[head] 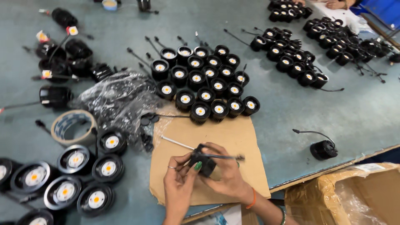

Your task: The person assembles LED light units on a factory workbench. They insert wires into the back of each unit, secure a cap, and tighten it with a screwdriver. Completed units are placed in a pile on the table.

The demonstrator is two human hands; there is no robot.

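Both my hands hold one small black finned lamp housing [205, 161] over a piece of brown cardboard [233, 137] at the table's front edge. My left hand [178, 183] grips its left side with the thumb on top. My right hand [225, 173] wraps it from the right and below. A thin white wire [177, 142] sticks out to the upper left of the housing and a black lead [227, 157] runs to the right.
A block of several black lamp housings with yellow LED chips [204, 85] stands behind the cardboard, more groups [291, 58] at the back right. Larger round lamps [75, 175] lie at the front left beside a tape roll [73, 125] and a crumpled plastic bag [118, 98]. One lone housing [323, 149] sits right. A cardboard box [354, 196] is below the table edge.
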